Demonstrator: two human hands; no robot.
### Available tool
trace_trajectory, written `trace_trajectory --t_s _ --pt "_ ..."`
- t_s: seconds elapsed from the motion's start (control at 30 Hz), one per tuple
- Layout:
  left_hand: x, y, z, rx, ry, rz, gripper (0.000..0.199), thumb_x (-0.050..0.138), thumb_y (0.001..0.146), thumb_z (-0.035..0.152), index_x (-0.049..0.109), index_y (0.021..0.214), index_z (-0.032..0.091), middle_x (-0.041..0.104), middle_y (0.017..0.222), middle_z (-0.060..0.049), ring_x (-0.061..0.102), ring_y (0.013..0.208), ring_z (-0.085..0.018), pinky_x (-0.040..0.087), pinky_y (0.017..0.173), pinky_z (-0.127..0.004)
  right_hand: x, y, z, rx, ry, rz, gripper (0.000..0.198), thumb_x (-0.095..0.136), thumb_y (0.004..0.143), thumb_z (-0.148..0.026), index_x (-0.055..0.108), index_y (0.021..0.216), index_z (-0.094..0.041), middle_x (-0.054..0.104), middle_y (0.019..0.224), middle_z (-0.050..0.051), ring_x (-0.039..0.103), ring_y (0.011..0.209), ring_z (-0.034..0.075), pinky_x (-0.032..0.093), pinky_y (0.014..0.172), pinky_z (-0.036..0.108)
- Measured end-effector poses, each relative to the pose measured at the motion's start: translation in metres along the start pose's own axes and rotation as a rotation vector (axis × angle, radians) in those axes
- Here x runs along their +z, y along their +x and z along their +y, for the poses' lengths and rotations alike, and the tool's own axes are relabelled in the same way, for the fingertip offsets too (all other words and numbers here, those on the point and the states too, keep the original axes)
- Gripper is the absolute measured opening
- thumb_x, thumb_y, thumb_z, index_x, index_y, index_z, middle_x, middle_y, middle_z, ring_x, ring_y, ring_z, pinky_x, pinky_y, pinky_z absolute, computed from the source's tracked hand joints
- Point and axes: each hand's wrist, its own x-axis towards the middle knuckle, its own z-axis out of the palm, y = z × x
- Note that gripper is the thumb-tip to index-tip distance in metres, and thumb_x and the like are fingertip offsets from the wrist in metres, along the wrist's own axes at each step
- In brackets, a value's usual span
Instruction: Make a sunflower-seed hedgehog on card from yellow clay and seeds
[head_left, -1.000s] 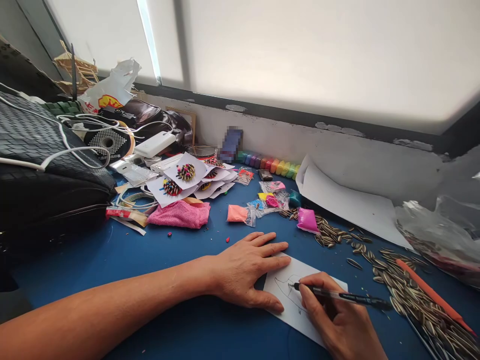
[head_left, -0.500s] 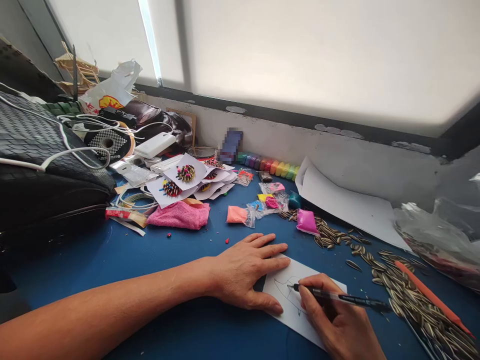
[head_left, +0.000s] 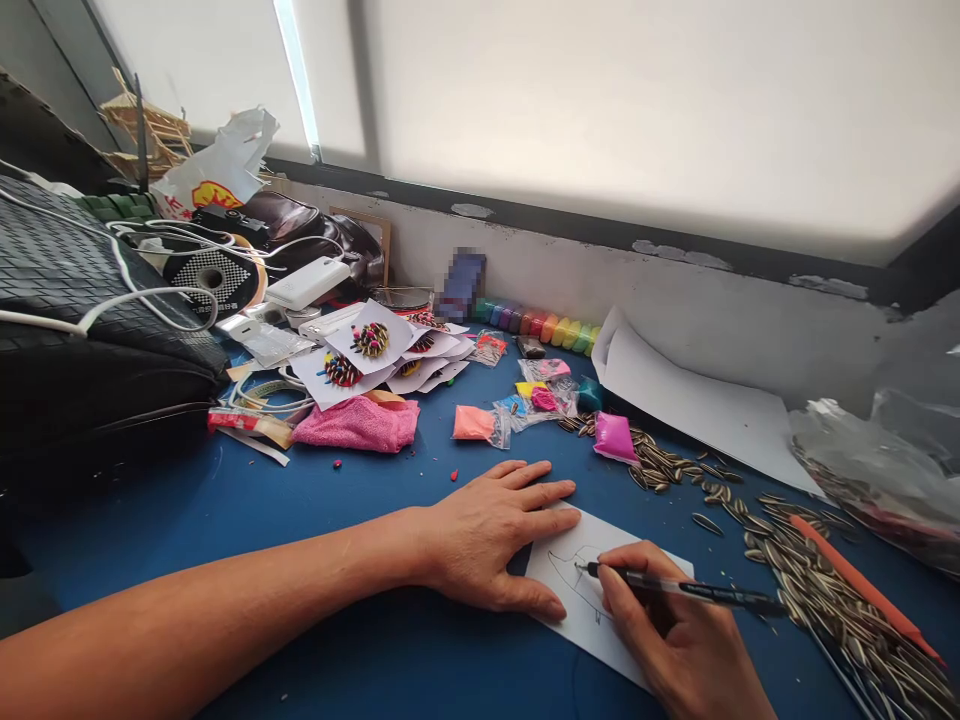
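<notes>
My left hand [head_left: 491, 535] lies flat, fingers spread, on the left edge of a small white paper card [head_left: 600, 605] on the blue table [head_left: 315, 520]. My right hand [head_left: 679, 640] grips a black pen [head_left: 690, 592], its tip touching the card where a thin line drawing shows. The card's right part is hidden under my right hand.
Striped sunflower seeds [head_left: 795, 570] spread to the right with an orange stick [head_left: 862, 590]. Small bags of coloured clay [head_left: 615, 437], a pink cloth [head_left: 358, 424], decorated cards [head_left: 371, 345], a black woven bag [head_left: 82, 330], a white sheet [head_left: 697, 405] and plastic bags [head_left: 877, 470] surround the card.
The view shifted slightly. Both hands stay in place on the card, with the pen tip moving only a little over the drawing.
</notes>
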Motion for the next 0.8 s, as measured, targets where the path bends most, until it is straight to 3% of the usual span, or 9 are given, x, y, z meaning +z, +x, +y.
trace_trajectory --t_s 0.37,0.57,0.7,0.8 --pt "0.0 0.0 0.0 -0.004 -0.001 0.0 0.075 0.066 0.087 0.06 0.046 0.147 0.021 0.036 0.159 -0.012 0.025 0.149 -0.039 0.024 0.119 -0.055 0.0 0.0 0.0 -0.014 0.008 0.011 0.009 0.057 0.096 -0.031 0.063 0.093 -0.026 0.07 0.078 -0.003 0.067 0.066 0.011 0.052 0.057 0.017" --pt "0.0 0.0 -0.001 0.0 -0.01 0.005 0.075 0.067 0.087 0.061 0.046 0.147 0.022 0.036 0.159 -0.012 0.025 0.149 -0.039 0.023 0.119 -0.055 0.001 -0.002 -0.005 0.113 0.081 0.015 0.018 0.056 0.094 -0.038 0.065 0.085 -0.025 0.063 0.067 -0.004 0.061 0.053 0.011 0.048 0.048 0.018" --pt "0.001 -0.001 -0.001 0.004 -0.019 0.008 0.077 0.068 0.086 0.061 0.044 0.148 0.022 0.035 0.159 -0.012 0.023 0.149 -0.039 0.023 0.119 -0.055 -0.017 0.002 -0.015 0.272 -0.031 0.045 0.035 0.049 0.094 -0.048 0.061 0.071 -0.025 0.054 0.053 -0.005 0.052 0.044 0.011 0.041 0.04 0.02" --pt "0.0 -0.001 -0.002 0.0 -0.024 -0.001 0.077 0.067 0.086 0.061 0.044 0.149 0.022 0.034 0.16 -0.012 0.021 0.15 -0.038 0.022 0.12 -0.055 -0.042 0.008 -0.015 0.266 -0.122 -0.006 0.044 0.04 0.095 -0.054 0.06 0.067 -0.026 0.053 0.05 -0.004 0.053 0.042 0.012 0.042 0.04 0.021"
